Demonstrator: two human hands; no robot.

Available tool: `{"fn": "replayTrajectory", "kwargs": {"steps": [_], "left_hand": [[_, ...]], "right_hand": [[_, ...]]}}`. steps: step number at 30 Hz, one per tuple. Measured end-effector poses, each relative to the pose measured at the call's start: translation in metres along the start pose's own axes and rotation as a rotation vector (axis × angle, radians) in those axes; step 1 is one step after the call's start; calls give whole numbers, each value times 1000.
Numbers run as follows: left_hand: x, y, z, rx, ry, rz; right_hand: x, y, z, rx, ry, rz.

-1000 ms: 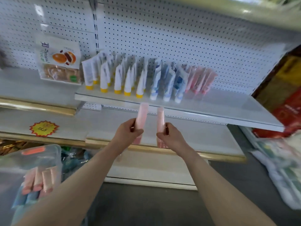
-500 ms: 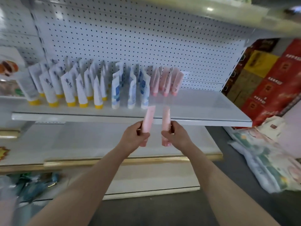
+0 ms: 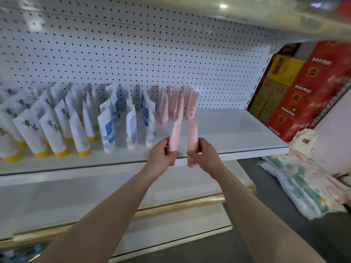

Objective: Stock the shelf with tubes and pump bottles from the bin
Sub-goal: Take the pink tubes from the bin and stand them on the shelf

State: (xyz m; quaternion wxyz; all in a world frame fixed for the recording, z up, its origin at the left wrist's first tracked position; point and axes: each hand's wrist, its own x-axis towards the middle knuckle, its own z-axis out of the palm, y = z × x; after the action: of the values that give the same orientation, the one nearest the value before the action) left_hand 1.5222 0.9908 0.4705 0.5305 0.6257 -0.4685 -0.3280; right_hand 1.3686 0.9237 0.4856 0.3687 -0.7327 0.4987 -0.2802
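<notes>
My left hand grips a pink tube that tilts up to the right. Beside it my right hand holds a second pink tube upright, cap down. Both tubes hover over the front edge of the white shelf, just in front of a cluster of pink tubes standing against the pegboard. Left of those stand white-and-blue tubes and white tubes with yellow caps. The bin is out of view.
Bare shelf surface lies to the right of the pink tubes. Red and yellow cartons are stacked past the shelf's right end, with patterned bags on the floor below. A lower shelf with a gold edge juts out beneath. Another shelf hangs overhead.
Both hands have carried the pink tubes up and forward to the shelf edge, closer to the standing pink tubes. My view has swung right; the bin has left the frame.
</notes>
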Motion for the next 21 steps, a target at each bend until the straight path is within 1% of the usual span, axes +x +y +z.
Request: {"fn": "replayTrajectory", "kwargs": {"steps": [3, 5, 11, 16, 21], "left_hand": [[19, -1, 9, 31, 29, 10], [37, -3, 17, 95, 85, 29], [88, -8, 34, 173, 228, 2], [122, -18, 39, 206, 382, -16], [142, -30, 42, 186, 448, -52]], "right_hand": [[19, -1, -6, 27, 9, -25], [39, 2, -11, 39, 6, -46], [99, 6, -18, 26, -66, -110], [141, 10, -15, 51, -132, -132], [170, 16, -6, 61, -131, -157]]}}
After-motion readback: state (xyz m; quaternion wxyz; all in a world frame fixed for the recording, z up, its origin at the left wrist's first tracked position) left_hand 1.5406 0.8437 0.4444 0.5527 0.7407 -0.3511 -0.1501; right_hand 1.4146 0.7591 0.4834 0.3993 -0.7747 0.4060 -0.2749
